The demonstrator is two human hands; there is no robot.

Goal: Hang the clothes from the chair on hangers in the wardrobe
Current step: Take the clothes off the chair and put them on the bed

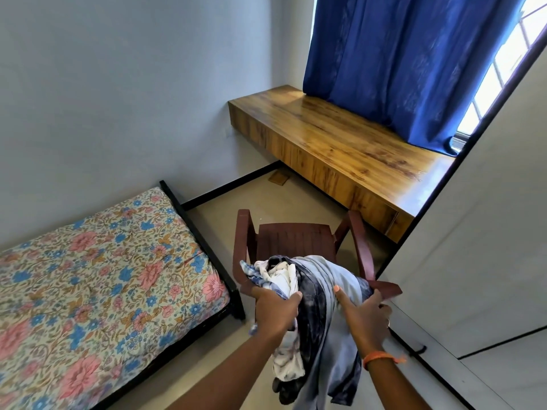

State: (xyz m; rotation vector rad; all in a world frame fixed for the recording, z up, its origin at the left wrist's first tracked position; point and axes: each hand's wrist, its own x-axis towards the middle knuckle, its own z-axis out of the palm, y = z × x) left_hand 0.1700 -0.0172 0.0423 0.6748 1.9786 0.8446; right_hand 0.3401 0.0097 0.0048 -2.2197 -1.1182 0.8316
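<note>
Both grips loaded: left hand (275, 310) and right hand (365, 316) each curl around one bundle of clothes (313, 294), held just above the chair (296, 241) seat (loose ends hang below the grips). Bed (97, 270) left of grips, wardrobe door (479, 232) right.

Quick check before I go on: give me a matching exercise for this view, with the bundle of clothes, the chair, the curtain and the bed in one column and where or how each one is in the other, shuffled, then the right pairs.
Things:
1. bundle of clothes
2. chair
3. curtain
4. bed

Places or states:
A. hangs above the wooden ledge at the window
B. on the left, covered by a floral sheet
C. gripped by the left hand and the right hand
D. stands on the floor beyond the hands, seat bare

Pairs: 1-C, 2-D, 3-A, 4-B
</note>
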